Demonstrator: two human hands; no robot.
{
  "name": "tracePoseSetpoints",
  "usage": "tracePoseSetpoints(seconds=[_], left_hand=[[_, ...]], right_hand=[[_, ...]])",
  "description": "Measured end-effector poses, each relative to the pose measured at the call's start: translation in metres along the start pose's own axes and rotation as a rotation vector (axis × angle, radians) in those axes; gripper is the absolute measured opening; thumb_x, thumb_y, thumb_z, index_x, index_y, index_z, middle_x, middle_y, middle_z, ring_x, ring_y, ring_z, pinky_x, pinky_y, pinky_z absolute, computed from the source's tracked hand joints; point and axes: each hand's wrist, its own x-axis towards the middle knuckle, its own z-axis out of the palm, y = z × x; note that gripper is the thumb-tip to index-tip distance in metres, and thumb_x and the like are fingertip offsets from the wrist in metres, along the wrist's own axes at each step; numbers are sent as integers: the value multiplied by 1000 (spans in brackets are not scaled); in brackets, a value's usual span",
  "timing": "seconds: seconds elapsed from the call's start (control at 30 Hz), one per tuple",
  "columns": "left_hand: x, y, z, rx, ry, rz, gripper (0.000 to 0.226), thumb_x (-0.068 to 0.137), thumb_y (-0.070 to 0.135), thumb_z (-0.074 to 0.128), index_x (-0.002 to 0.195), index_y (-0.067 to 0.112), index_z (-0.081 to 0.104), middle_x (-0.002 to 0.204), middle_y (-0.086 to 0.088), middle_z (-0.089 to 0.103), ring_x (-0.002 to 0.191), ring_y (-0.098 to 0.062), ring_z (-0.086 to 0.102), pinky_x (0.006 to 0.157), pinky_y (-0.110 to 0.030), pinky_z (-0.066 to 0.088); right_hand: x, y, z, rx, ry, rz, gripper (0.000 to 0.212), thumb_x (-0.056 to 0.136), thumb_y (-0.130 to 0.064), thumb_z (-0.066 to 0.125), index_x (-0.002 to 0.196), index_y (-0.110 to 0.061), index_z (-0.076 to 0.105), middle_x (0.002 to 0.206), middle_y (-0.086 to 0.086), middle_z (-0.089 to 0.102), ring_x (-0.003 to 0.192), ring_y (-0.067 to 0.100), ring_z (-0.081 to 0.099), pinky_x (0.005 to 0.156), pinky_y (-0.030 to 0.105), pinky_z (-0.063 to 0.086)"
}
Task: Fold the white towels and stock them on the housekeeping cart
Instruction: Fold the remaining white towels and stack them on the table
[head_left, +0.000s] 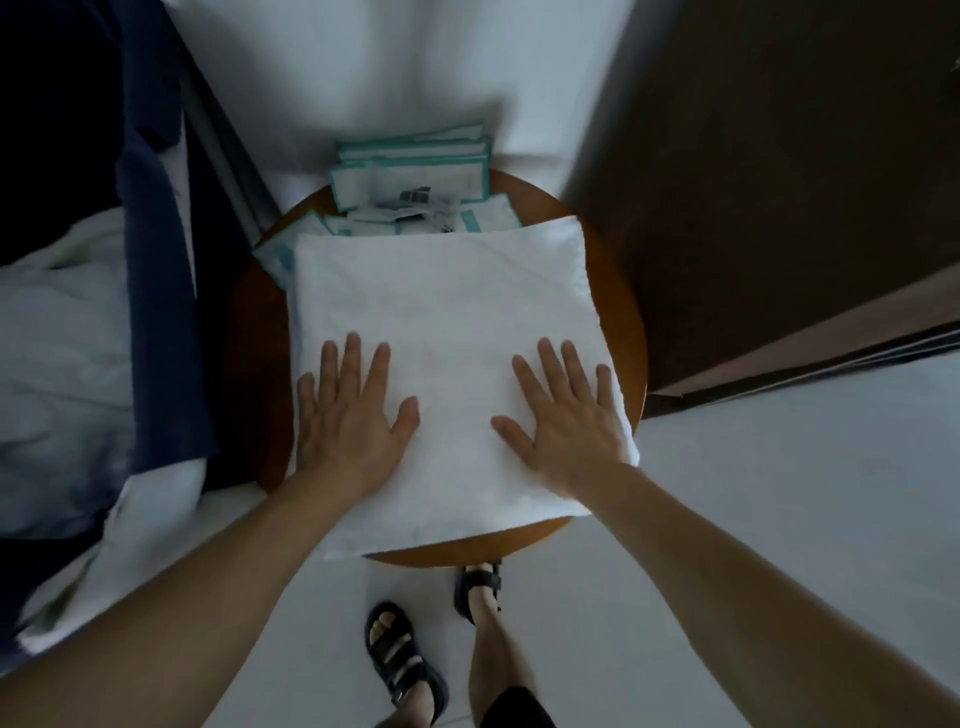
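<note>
Under both palms lies the towel (441, 332), folded to a rough square on the round wooden table (621, 291). My left hand (345, 421) presses flat on its near left part, fingers straight and spread, thumb angled inward. My right hand (569, 423) lies flat on the near right part in the same way, its little finger close to the towel's right edge. The hands are apart, with a bare strip of towel between the two thumbs, and no finger curls round the cloth.

Below my wrists the towel's near edge hangs a little over the table rim towards me. Past my fingertips its far edge touches a pile of white packets (410, 171) with teal borders, which fills the far side of the table; some of them poke out beyond the towel's far left corner. Brown tabletop shows outside each hand.

Beneath my forearms my feet stand on the pale floor (779, 519) in black sandals (402, 660), the right foot partly under the table. Well left of my left hand hangs navy cloth (156, 312) with white bedding (57, 364) beside it. Right of my right hand stands a dark brown panel (779, 182); I cannot tell whether it is a door or a cabinet
</note>
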Motion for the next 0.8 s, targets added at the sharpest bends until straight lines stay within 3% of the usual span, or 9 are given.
tracePoseSetpoints(seconds=[0.13, 0.3, 0.4, 0.5, 0.53, 0.6, 0.67, 0.73, 0.8], left_hand=[[-37, -20, 15, 29, -75, -11, 77, 92, 66, 5, 159, 28, 1, 167, -3, -10, 152, -24, -13, 121, -53, 4], [-23, -30, 37, -3, -63, 4, 75, 95, 66, 13, 158, 30, -5, 166, -1, -13, 152, -21, -15, 121, -53, 3], [-35, -27, 30, -131, 38, -12, 72, 100, 52, 32, 159, 20, 8, 167, -6, -1, 153, -24, -5, 120, -52, 10], [-59, -26, 18, -396, 156, -220, 76, 97, 35, 55, 156, 6, 18, 163, -16, 17, 150, -34, 16, 118, -48, 19], [-64, -26, 15, -483, 125, -334, 74, 96, 31, 59, 154, 3, 22, 159, -20, 26, 145, -38, 26, 115, -47, 25], [-70, -25, 9, -592, 9, -509, 60, 96, 29, 59, 143, -2, 38, 143, -25, 46, 128, -42, 46, 102, -44, 39], [-74, -24, 0, -610, -53, -540, 45, 96, 26, 57, 131, -3, 50, 131, -24, 57, 116, -40, 54, 88, -37, 41], [-76, -25, -10, -590, -49, -518, 38, 95, 23, 58, 123, -3, 55, 123, -22, 61, 107, -38, 57, 79, -32, 39], [-75, -26, -20, -581, -44, -511, 37, 93, 25, 60, 118, -2, 59, 117, -19, 64, 95, -33, 57, 74, -31, 38]], right_hand=[[-32, -1, 29, 26, -59, 68, 82, 80, -80, -19, 148, -37, -33, 160, -3, -37, 147, 23, -35, 120, 55, -17], [-10, -1, 46, 18, -3, 59, 78, 88, -78, -10, 153, -37, -25, 159, -4, -36, 148, 22, -32, 121, 56, -13], [-18, 5, 36, 61, 16, 48, 77, 91, -74, -3, 157, -34, -10, 167, -4, -17, 152, 20, -21, 123, 51, -10], [-34, 15, 20, 287, 197, 287, 75, 96, -66, 30, 156, -25, 11, 165, -1, 12, 154, 23, 7, 123, 49, 9], [-37, 20, 16, 395, 196, 413, 74, 96, -62, 41, 154, -23, 16, 161, 3, 22, 149, 29, 21, 118, 50, 25], [-38, 27, 4, 599, 51, 613, 70, 94, -56, 55, 147, -18, 29, 143, 9, 47, 123, 33, 51, 91, 45, 48], [-36, 29, -4, 639, -55, 653, 61, 93, -52, 59, 136, -12, 44, 112, 5, 61, 93, 26, 57, 74, 36, 47], [-35, 29, -11, 579, -53, 637, 54, 91, -49, 63, 126, -10, 52, 83, -4, 53, 72, 17, 52, 60, 30, 41], [-32, 28, -17, 519, -44, 627, 52, 88, -48, 67, 119, -9, 55, 74, -6, 45, 61, 11, 43, 55, 28, 38]])
